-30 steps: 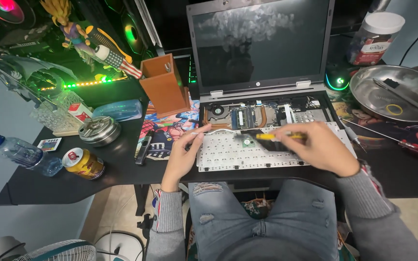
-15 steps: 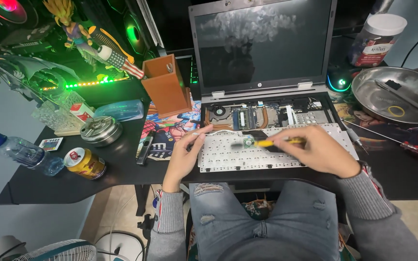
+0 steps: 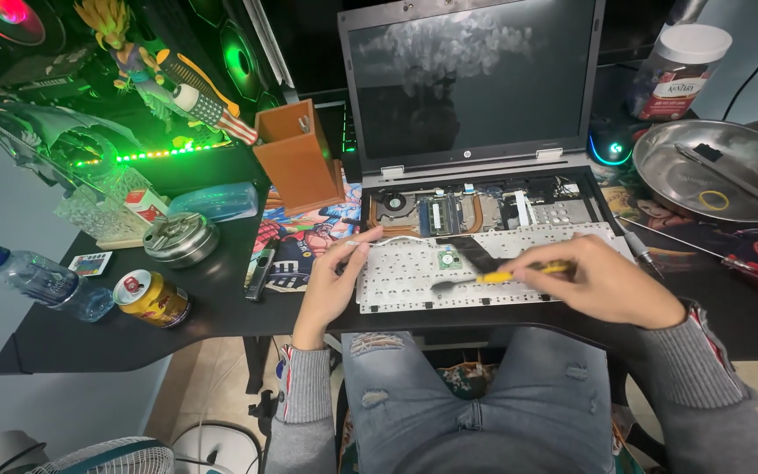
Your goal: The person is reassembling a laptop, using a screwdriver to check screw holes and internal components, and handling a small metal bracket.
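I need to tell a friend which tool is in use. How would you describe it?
Start at the open laptop; its flipped keyboard lies in front. The right hand holds a yellow-handled tool over it, unlike the red-handled screwdriver lying on the right.

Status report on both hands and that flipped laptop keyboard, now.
Left hand pinning the flipped white keyboard panel's edge. Right hand holds yellow-handled tool over it. Black ribbon cable lies across it.

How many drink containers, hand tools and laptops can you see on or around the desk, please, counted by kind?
Drink containers: 2, a plastic water bottle and a yellow can.
Hand tools: 3, a yellow-handled tool in the right hand, a red-handled screwdriver, a grey screwdriver.
Laptops: 1, the opened laptop.
Total: 6
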